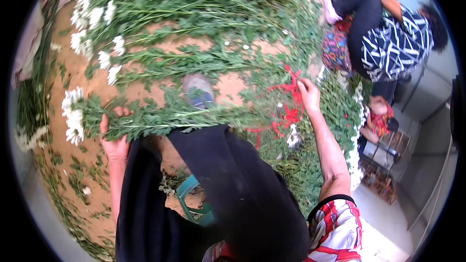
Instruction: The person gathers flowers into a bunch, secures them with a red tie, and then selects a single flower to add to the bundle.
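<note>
A bunch of white chrysanthemums [160, 120] lies crosswise over my lap, blooms to the left and leafy stems to the right. My left hand [115, 138] wraps it just below the blooms, its thumb and fingertips showing around the leaves. To the right, beyond the stem ends, my right hand [308, 93] is closed in a pinch at a tangle of thin red ties [291, 109]. The ties spread over the greenery close to the stem ends. Exactly how many strands the pinch holds cannot be made out.
More long-stemmed white chrysanthemums [184, 0] lie in rows ahead on the brown ground [68, 131]. My shoe [198, 90] stands between stems. A green plastic stool [187, 194] shows below my legs. At right, a person in a patterned shirt [398, 43] sits near piled flowers; another person [379, 119] is farther off.
</note>
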`<control>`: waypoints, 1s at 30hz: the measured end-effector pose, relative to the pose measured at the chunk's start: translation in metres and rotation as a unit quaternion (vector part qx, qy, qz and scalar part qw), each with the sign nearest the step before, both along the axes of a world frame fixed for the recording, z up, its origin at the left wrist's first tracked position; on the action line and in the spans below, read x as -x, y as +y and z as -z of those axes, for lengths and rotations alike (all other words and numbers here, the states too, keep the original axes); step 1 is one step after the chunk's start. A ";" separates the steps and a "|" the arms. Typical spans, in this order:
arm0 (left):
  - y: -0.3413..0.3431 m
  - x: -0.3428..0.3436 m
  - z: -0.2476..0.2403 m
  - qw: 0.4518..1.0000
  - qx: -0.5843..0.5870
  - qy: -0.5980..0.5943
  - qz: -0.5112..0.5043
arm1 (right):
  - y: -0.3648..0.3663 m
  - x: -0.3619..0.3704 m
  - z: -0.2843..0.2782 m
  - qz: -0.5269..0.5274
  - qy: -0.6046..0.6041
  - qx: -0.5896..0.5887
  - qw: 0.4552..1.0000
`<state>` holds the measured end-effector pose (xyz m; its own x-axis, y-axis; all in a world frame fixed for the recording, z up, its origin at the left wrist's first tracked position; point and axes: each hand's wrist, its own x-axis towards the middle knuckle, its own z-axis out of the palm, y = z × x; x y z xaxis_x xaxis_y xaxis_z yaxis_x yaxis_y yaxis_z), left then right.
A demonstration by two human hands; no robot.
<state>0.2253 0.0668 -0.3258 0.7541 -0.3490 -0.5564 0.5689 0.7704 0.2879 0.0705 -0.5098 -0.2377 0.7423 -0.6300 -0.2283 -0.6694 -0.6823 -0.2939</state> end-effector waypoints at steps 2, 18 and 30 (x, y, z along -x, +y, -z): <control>0.006 -0.004 0.005 0.998 0.031 -0.045 -0.011 | -0.026 0.094 -0.008 0.119 0.095 0.015 0.988; 0.071 -0.113 -0.194 0.982 -0.111 -0.133 0.073 | 0.063 0.246 0.094 0.209 0.046 -0.072 0.974; 0.029 -0.088 -0.223 0.961 -0.199 -0.162 0.102 | -0.009 0.222 -0.016 0.322 -0.244 -0.664 0.629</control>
